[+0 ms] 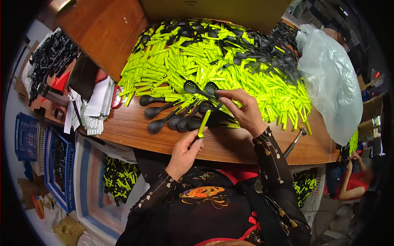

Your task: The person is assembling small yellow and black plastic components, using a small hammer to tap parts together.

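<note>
My left hand [184, 153] is closed around the lower end of a lime-green handle [204, 123], which points up and away from me. In my right hand [246, 110], thumb and fingers pinch a black slotted spoon [211, 87] near its perforated bowl; part of its shaft is hidden by the fingers. Beneath and left of my hands, several black slotted spoons [155, 126] lie fanned out on the wooden table [123, 130], some with green handles fitted. A large heap of loose lime-green handles [176, 61] spreads beyond them.
Black spoon heads [266, 53] are piled at the back right, beside a big translucent plastic bag [328, 78]. A hammer [294, 142] lies at the right edge. Red scissors [117, 97] and papers [99, 98] sit left. Below stands a striped bin [88, 184]. A co-worker [353, 184] is at far right.
</note>
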A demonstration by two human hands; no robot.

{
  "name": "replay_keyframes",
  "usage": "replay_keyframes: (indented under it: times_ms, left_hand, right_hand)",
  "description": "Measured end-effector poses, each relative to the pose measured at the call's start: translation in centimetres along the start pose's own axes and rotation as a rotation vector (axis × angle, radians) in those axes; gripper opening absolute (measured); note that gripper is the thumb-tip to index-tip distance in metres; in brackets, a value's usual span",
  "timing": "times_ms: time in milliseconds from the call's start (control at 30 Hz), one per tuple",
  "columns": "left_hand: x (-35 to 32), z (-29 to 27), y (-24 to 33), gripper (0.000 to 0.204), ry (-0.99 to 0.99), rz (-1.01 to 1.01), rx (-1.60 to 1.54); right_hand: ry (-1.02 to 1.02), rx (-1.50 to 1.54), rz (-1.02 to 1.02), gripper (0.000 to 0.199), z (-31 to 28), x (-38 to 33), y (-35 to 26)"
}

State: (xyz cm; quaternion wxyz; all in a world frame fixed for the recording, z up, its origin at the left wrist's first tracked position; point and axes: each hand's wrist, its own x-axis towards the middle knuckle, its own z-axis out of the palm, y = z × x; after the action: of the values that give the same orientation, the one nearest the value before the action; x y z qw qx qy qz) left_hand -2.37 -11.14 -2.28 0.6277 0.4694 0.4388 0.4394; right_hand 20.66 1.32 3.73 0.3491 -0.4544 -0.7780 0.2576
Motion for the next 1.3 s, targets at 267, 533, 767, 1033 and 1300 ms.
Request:
replay_keyframes:
  times_ms: [267, 533, 767, 1033, 1300]
  left_hand:
    - [0.1, -0.3, -0.6, 0.045, 0.008, 0.065, -0.090]
    - [-0.2, -1.0, 1.5, 0.031, -0.078, -0.087, -0.376]
    - [0.8, -0.4, 0.6, 0.031, 0.010, -0.024, -0.364]
    - [1.1, -0.3, -2.1, 0.029, 0.010, -0.004, -0.275]
    - [1.2, -0.5, -2.8, 0.029, 0.051, -0.008, -0.263]
  right_hand:
    - [-0.028, -0.415, -0.303, 0.017, 3.4, 10.5, 6.4]
    - [-0.162, -0.646, -0.412, 0.013, 1.7, 11.7, 9.5]
    - [-0.129, -0.499, -0.400, 0.010, 0.2, 9.1, 7.3]
    - [-0.122, -0.651, -0.343, 0.014, -0.1, 10.5, 8.3]
    - [-0.249, -0.814, -0.494, 0.016, 4.4, 15.1, 8.1]
